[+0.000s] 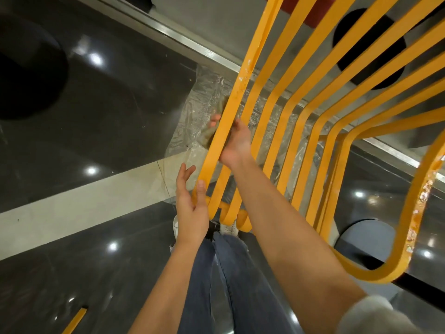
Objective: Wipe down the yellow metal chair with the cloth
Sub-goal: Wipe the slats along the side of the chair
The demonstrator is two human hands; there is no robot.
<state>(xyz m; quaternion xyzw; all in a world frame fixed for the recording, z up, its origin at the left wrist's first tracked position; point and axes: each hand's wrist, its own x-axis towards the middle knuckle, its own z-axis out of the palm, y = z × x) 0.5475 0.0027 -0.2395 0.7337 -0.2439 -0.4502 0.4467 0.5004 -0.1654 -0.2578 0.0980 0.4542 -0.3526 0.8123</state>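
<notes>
The yellow metal chair (301,97) fills the centre and right of your view, its flat slats running from upper right down to tight bends near your knees. The paint is chipped on the leftmost slat and along the outer loop at right.

The cloth (212,131), dull green-grey, sits behind the leftmost slat, about halfway along it. Your right hand (234,141) reaches between the slats and wraps that slat, fingers curled round it from behind and pressing the cloth against the metal; fingertips show on the slat's far side. Most of the cloth is hidden by the slat.

Your left hand (191,201) is lower, at the slat bends. Its thumb rests on the end of the leftmost slat; the fingers are straight and spread, clasping nothing.

Below: your jeans (231,273) and white shoes (228,229), directly under the bends. A sheet of clear plastic (199,92) lies on the dark glossy floor (84,116) beneath the chair. A pale floor stripe (84,201) crosses left of your left hand. A metal rail (187,47) runs diagonally above.
</notes>
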